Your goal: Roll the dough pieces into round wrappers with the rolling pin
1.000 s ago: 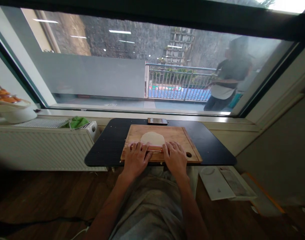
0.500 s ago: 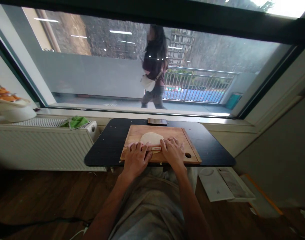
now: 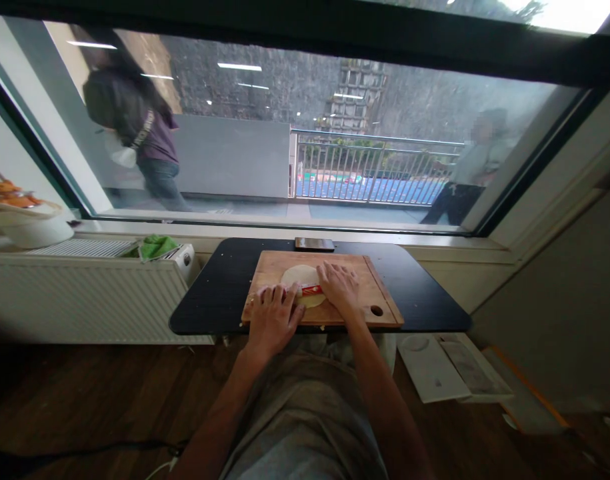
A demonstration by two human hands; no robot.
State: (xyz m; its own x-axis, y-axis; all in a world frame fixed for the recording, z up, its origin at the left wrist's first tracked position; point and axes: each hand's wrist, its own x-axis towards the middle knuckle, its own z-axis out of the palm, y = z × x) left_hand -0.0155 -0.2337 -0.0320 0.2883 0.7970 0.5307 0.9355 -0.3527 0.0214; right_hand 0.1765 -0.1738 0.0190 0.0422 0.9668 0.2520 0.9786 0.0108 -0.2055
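Note:
On a wooden board (image 3: 269, 267) lies a round, flat piece of pale dough (image 3: 301, 274). A short roller with red and white printing (image 3: 311, 290) rests across the dough. My left hand (image 3: 273, 317) lies over the roller's left end, fingers bent over it and thumb near the dough's lower edge. My right hand (image 3: 341, 287) covers the roller's right end, its fingers reaching beyond the roller towards the far side of the board. Both palms hide the ends of the roller.
The board sits on a black table (image 3: 425, 300). A dark flat object (image 3: 314, 245) lies at its far edge. At left are a radiator (image 3: 109, 293) with a green cloth (image 3: 157, 247) and a white container (image 3: 32, 223). Two people (image 3: 157, 147) pass outside the window.
My right hand has moved forward and slightly left, and the roller has turned a little, its right end farther away. One person outside moved left; another appeared at right.

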